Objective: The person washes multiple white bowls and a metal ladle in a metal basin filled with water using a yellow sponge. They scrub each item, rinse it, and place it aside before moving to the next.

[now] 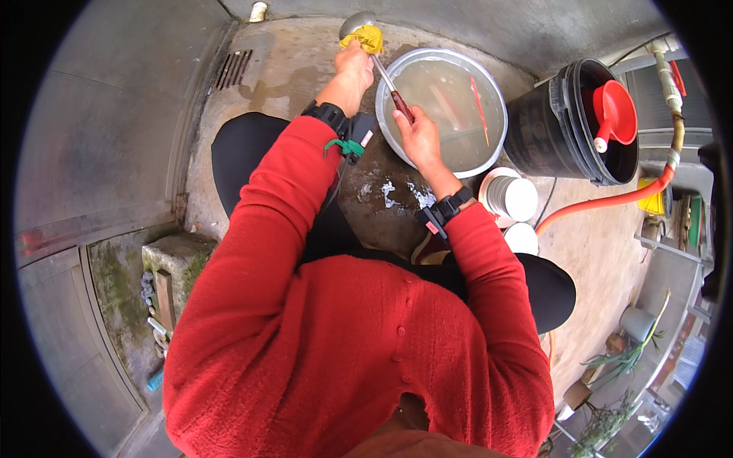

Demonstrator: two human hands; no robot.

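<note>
My right hand (421, 137) grips the dark red handle of a metal ladle (385, 74), near the left rim of a wide basin. A bunched yellow cloth (366, 39) is in my left hand (354, 63), wrapped around the ladle's shaft just below its round bowl (358, 23). The ladle slants up and to the left, its bowl beyond the basin. Cloudy water fills the metal basin (385, 133). A thin red stick (480, 109) shows in it; other pale shapes under the water are blurred.
Right of the basin stands a black bucket (538, 131) with a red dipper (615, 111) in it. Stacked white dishes (518, 199) sit nearer me, beside another white dish (522, 237). An orange hose (607, 200) crosses the floor. A drain grate (233, 70) lies left.
</note>
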